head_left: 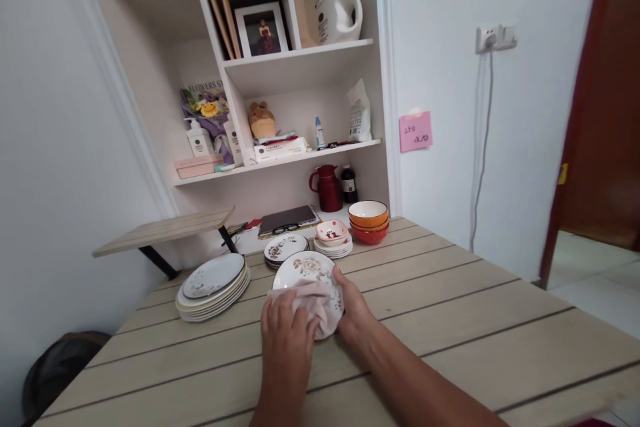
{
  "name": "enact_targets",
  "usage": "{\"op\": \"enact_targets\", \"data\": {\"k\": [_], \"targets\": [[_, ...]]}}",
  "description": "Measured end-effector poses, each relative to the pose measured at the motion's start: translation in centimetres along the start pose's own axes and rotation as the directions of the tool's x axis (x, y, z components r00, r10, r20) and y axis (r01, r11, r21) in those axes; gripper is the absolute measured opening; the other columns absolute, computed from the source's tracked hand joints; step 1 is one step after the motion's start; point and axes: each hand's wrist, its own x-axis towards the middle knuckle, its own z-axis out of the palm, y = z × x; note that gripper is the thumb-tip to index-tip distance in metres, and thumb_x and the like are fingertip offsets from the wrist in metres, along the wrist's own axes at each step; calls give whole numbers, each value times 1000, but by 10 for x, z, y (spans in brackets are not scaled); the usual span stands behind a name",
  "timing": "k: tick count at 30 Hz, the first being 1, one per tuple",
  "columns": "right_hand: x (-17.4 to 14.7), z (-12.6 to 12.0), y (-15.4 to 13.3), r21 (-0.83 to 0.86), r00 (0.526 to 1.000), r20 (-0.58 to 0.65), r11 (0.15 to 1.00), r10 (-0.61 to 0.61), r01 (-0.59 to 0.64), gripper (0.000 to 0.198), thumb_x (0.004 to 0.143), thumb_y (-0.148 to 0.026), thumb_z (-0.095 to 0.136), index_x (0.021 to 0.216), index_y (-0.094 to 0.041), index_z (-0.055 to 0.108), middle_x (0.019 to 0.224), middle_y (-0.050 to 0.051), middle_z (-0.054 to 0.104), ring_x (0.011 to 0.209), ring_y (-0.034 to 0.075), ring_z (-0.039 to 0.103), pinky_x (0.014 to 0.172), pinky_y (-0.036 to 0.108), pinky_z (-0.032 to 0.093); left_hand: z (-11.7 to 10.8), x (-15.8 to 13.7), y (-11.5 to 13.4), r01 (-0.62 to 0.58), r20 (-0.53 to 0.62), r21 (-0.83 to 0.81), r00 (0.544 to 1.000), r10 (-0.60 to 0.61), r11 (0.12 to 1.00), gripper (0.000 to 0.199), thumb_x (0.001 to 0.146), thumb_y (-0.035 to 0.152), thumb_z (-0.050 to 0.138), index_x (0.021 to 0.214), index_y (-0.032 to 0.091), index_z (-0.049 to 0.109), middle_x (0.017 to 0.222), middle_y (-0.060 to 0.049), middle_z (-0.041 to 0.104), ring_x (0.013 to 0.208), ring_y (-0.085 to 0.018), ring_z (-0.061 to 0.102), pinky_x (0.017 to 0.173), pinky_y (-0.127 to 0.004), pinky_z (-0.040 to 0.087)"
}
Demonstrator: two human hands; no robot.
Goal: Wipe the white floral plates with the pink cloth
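A white plate with a brown flower pattern [300,267] is held up, tilted, over the table. My right hand [354,303] grips its right edge, thumb on the face and the other fingers hidden behind. A pale pink cloth [320,300] covers the plate's lower part. With bent fingers my left hand [287,327] presses the cloth against the plate. Just behind the held plate is a short stack of small flowered plates [285,247]. Farther left stands a stack of larger white plates [213,280].
Small dishes [333,240] are stacked at the back, beside orange and red bowls [369,220]. A red jug [327,188] and a dark bottle [349,183] stand behind them. A dark laptop-like slab [287,219] lies under the shelves [310,151]. At left rises a small wooden stand [165,230].
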Motion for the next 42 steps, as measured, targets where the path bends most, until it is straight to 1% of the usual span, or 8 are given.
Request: {"op": "enact_targets", "data": {"k": [5,7,14,19,24,30,35,42], "targets": [[-6,7,23,-31,996,45,997,72,-71,47,87,-47,54,105,-6,66,84,12,76,77,21,72,81,31,52,7,0,-7,-215,-74,1,974,214,977,30,85,13,51,110,21,66,116,-12,60,109,-26,55,92,-44,48],[-6,8,28,-34,996,45,997,71,-69,44,87,-46,55,106,-7,66,86,12,76,77,20,72,81,30,52,7,1,-11,-185,-48,17,981,186,983,36,85,11,49,115,24,64,114,-11,62,106,-26,57,92,-44,48],[0,4,18,-19,999,34,1000,11,-10,44,89,-43,50,110,-7,64,89,13,76,83,24,72,85,37,52,3,1,-20,126,80,128,987,-137,984,36,89,17,50,123,21,61,117,-12,63,105,-27,59,88,-44,49],[1,0,0,-7,1000,-4,1000,-5,5,50,90,-47,47,112,-5,62,86,15,76,79,26,72,85,40,52,9,-5,-10,-4,223,-31,975,11,1000,40,82,21,62,122,22,61,117,-9,64,107,-25,59,90,-40,50],[-3,0,-2,-47,997,-70,998,34,-37,56,84,-55,53,107,-4,64,80,14,75,74,25,71,83,38,53,11,-6,3,-69,266,-149,958,107,986,54,77,23,69,129,29,55,129,-6,58,119,-26,53,99,-43,46],[-8,8,21,-120,999,-4,991,54,-54,45,88,-45,53,106,-6,66,80,11,76,72,22,71,76,33,53,-1,3,0,85,216,-11,973,-80,996,45,83,22,62,127,30,56,134,-7,57,124,-26,50,110,-56,30],[-3,7,22,-75,999,3,997,33,-33,44,90,-43,49,110,-6,64,85,13,76,76,23,72,78,34,53,-6,5,-4,235,153,131,955,-253,963,40,87,24,55,127,21,57,131,-12,59,122,-29,51,108,-57,29],[-1,0,5,-67,998,-64,998,-26,22,47,89,-46,49,109,-6,64,82,14,76,78,25,72,85,39,52,3,-4,1,107,262,1,960,-103,994,40,82,19,60,122,21,60,120,-10,63,112,-26,56,99,-44,43]]}}
